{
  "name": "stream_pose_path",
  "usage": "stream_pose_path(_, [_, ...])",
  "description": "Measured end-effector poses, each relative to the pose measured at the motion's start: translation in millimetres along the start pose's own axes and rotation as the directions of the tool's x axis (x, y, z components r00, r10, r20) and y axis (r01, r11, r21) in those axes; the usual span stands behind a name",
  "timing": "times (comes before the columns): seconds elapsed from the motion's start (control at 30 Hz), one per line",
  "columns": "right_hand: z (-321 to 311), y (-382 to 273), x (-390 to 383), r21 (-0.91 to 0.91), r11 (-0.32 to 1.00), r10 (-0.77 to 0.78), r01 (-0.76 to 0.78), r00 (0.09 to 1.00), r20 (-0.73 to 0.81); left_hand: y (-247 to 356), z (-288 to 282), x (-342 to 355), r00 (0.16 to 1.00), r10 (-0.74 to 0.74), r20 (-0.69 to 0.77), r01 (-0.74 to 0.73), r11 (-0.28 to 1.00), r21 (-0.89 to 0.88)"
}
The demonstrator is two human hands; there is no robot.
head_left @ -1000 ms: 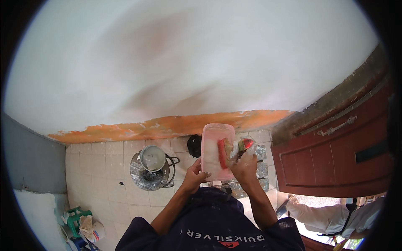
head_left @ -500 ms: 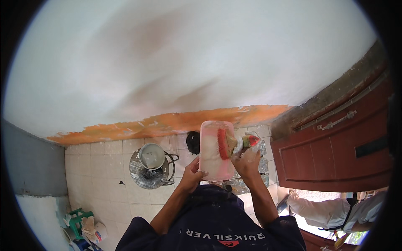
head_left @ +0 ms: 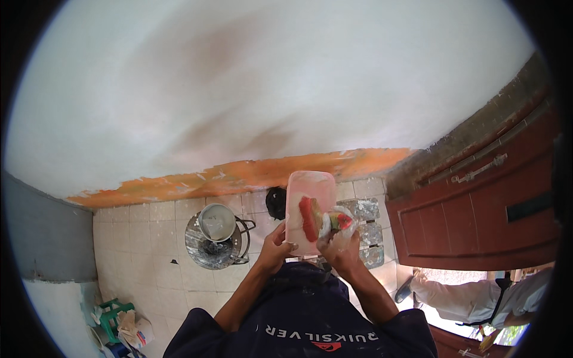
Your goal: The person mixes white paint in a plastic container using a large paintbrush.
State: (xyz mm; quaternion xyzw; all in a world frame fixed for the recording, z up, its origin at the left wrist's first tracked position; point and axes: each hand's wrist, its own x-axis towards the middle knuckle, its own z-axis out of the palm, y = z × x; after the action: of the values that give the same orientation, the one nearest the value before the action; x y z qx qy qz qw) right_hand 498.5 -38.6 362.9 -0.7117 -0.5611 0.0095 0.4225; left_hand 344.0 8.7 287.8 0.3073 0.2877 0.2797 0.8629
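My left hand (head_left: pixel 275 248) grips the left edge of a pink plastic tray (head_left: pixel 323 179), its thumb over the rim near the close corner. Pale, whitish paint coats the inside of the tray. In my right hand (head_left: pixel 341 249) is a wide paintbrush (head_left: pixel 309 219) with red bristles. Its handle is wrapped in something white and crumpled, and the handle end shows red and green. The bristles are down in the tray, seemingly against the paint. White smears mark the fingers of my right hand.
A pot (head_left: pixel 216 230) of pale liquid stands on a paint-spattered round stool (head_left: pixel 203 253). Beyond the tray rises a white wall (head_left: pixel 286 77) with an orange strip (head_left: pixel 250 173) at its foot. Right are a spattered slatted bench (head_left: pixel 370 232), a red-brown door (head_left: pixel 471 209) and another person's leg (head_left: pixel 453 293).
My right hand has drawn the brush left and toward me within the tray, and the brush has turned a little. My left hand stays on the tray. The other person's leg has shifted slightly.
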Motion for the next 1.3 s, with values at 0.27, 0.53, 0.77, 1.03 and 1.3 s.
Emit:
stream_pose_path(0.27, [-18,1,23,-0.042,0.984,0.174,-0.172,0.982,0.066,-13,-7,-7,0.999,-0.038,-0.014,0.037,0.998,-0.051])
stream_pose_path(0.53, [-27,-3,22,-0.086,0.994,0.065,-0.062,0.997,0.033,3,5,-5,0.998,0.041,0.037,-0.043,0.998,0.053])
stream_pose_path(0.77, [-13,-5,20,0.038,0.981,0.193,-0.191,0.981,-0.030,0,2,-3,0.992,0.103,0.075,-0.108,0.992,0.068])
stream_pose_path(1.03, [-5,-7,0,0.018,1.000,-0.013,0.013,1.000,-0.021,0,3,-4,0.999,-0.014,-0.031,0.014,1.000,-0.015])
stream_pose_path(1.3, [-23,10,0,0.056,0.937,0.346,-0.346,0.938,0.011,15,10,-4,0.999,-0.034,-0.022,0.034,0.999,-0.003])
